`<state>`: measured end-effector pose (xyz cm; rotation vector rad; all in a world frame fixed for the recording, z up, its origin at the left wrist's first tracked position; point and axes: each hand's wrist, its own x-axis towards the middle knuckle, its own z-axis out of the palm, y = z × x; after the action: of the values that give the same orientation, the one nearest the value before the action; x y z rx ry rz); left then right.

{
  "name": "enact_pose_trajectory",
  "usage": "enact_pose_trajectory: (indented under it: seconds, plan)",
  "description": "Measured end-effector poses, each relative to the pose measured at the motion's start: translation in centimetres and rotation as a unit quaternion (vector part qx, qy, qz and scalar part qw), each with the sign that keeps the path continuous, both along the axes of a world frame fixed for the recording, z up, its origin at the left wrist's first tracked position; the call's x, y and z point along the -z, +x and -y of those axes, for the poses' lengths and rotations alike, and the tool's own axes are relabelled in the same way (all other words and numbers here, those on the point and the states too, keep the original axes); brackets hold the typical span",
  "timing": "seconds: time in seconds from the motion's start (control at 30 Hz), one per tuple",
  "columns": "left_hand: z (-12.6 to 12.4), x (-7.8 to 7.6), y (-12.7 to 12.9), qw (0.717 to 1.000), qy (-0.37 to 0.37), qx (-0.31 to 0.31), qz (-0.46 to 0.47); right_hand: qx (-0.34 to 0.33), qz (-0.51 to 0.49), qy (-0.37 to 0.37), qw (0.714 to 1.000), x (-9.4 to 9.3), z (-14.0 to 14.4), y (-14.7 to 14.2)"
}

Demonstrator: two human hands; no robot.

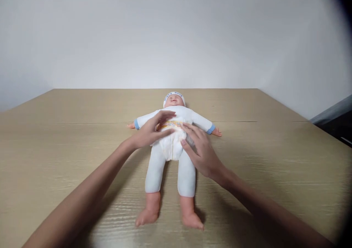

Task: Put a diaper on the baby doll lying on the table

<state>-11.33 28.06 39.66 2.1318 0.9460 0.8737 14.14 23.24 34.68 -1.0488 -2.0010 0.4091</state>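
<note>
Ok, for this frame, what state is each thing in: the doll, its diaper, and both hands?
Doll: lying face up on the table, arms spread, feet toward the camera.
Diaper: on the doll, around the waist.
Left hand: open, fingers resting on the diaper's waistband.
Right hand: open, flat against the diaper's side.

Baby doll (172, 145) supine at the centre of the table (55, 160) — head toward the far edge and the wall (176, 39) behind, feet toward the near edge, arms spread left and right. Diaper (172, 147) on the doll's midsection. Left hand (150, 130) over the doll's chest and the diaper's waistband; right hand (202, 150) against the diaper's right side — forearms entering from the near corners.
</note>
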Motion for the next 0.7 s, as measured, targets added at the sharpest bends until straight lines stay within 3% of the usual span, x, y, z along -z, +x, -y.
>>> enact_pose_trajectory:
  seconds: [0.13, 0.23, 0.33, 0.47, 0.57, 0.7]
  plan:
    - [1.3, 2.6, -4.3, 0.99, 0.038, -0.136, -0.005, -0.013, 0.021, 0.004, 1.0, -0.4, 1.2, -0.2]
    - [2.2, 4.6, -6.3, 0.968, 0.069, -0.228, -0.08, -0.002, 0.017, 0.059, 0.998, -1.7, 0.8, -2.1]
    - [2.9, 5.7, -6.9, 0.938, 0.077, -0.275, -0.199, 0.006, 0.043, 0.099, 0.994, -3.0, -0.5, -4.6]
    - [3.3, 6.0, -6.9, 0.91, 0.058, -0.303, -0.277, 0.052, 0.123, 0.054, 0.99, -3.8, -2.7, -7.6]
    - [2.9, 5.3, -7.3, 0.921, -0.026, -0.319, -0.22, 0.085, 0.174, 0.007, 0.981, -4.2, -3.6, -8.9]
    - [1.2, 3.2, -7.0, 0.944, -0.131, -0.302, -0.01, 0.108, 0.224, -0.01, 0.968, -4.5, -3.7, -9.5]
